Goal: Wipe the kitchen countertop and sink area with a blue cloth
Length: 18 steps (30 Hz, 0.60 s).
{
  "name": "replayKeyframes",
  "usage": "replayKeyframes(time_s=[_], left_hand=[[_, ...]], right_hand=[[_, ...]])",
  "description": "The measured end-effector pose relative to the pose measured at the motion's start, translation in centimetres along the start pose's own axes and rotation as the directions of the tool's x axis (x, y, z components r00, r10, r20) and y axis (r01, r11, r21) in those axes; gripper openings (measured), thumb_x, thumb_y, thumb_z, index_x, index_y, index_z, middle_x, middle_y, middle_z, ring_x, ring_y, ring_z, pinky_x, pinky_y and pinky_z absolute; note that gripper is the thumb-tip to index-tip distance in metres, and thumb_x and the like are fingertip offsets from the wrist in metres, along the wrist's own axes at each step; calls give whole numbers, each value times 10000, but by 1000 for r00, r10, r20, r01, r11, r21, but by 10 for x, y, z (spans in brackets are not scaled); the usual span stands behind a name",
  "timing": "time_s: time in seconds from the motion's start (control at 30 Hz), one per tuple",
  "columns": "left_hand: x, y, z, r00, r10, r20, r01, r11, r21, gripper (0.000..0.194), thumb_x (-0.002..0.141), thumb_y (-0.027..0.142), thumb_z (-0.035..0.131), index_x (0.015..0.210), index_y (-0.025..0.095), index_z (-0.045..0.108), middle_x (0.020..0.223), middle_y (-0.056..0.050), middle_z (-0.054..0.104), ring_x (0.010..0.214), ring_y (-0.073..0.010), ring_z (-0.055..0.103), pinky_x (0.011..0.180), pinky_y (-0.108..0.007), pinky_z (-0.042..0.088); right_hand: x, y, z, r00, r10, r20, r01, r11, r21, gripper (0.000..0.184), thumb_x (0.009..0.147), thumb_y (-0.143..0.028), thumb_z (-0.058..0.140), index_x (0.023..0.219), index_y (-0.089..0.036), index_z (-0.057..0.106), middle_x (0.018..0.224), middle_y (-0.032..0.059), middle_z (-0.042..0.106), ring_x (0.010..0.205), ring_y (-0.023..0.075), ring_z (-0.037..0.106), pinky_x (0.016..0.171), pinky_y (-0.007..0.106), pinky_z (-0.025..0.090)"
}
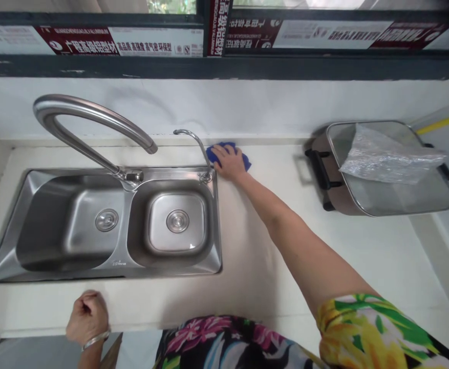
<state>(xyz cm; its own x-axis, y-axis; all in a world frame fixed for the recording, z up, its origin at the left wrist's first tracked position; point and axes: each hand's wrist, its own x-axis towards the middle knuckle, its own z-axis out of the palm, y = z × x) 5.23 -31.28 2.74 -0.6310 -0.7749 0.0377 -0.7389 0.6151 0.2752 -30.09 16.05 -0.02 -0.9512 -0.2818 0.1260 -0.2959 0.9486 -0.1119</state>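
My right hand [230,161] reaches to the back of the white countertop [255,246] and presses a blue cloth [247,163] against it. The cloth lies bunched under and around my fingers, just right of the small curved tap [191,134]. My left hand [88,319], with a bracelet at the wrist, rests as a loose fist on the counter's front edge, below the double sink [122,271]. Its fingers are curled in and I see nothing inside them.
A large arched faucet [93,110] rises behind the two steel basins. On the right stands an electric pan [341,189] with a glass lid and black handles, a sheet of clear plastic [385,159] lying on top. Along the back runs a dark window frame [132,67].
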Motion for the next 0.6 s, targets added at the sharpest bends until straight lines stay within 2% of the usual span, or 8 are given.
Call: replayKeyframes(time_s=[0.17, 0.3, 0.47, 0.6], left_hand=[[2, -3, 1, 999, -26, -21, 26, 1000, 9, 284, 883, 392, 436, 885, 250, 682, 607, 5, 485, 523, -144, 270, 558, -289, 237], [2, -2, -2, 997, -55, 46, 55, 998, -7, 269, 871, 380, 441, 875, 250, 676, 627, -1, 500, 526, -145, 275, 557, -298, 244], [2, -2, -4, 996, -51, 68, 52, 999, -10, 309, 875, 395, 440, 920, 241, 705, 593, 3, 444, 520, -138, 225, 555, -314, 236], [-1, -2, -4, 999, -26, 19, 25, 999, 43, 348, 873, 379, 416, 937, 217, 717, 559, 4, 358, 543, -145, 209, 578, -336, 248]], right_hand=[[-1, -9, 4, 996, 79, -37, -78, 997, 29, 565, 987, -364, 338, 1523, -200, 400, 1603, 99, 370, 1372, 393, 330, 1075, 660, 273], [-15, -16, 5, 984, 176, -40, -176, 984, 4, 585, 981, -380, 328, 1523, -170, 396, 1597, 129, 374, 1376, 402, 331, 1048, 670, 305], [-58, -19, -3, 981, 191, -16, -192, 978, -87, 600, 977, -380, 326, 1536, -165, 371, 1612, 137, 345, 1388, 390, 326, 1055, 641, 319], [-99, -27, -11, 974, 227, 19, -224, 969, -107, 603, 976, -386, 318, 1540, -180, 374, 1622, 105, 335, 1404, 371, 312, 1087, 622, 297]])
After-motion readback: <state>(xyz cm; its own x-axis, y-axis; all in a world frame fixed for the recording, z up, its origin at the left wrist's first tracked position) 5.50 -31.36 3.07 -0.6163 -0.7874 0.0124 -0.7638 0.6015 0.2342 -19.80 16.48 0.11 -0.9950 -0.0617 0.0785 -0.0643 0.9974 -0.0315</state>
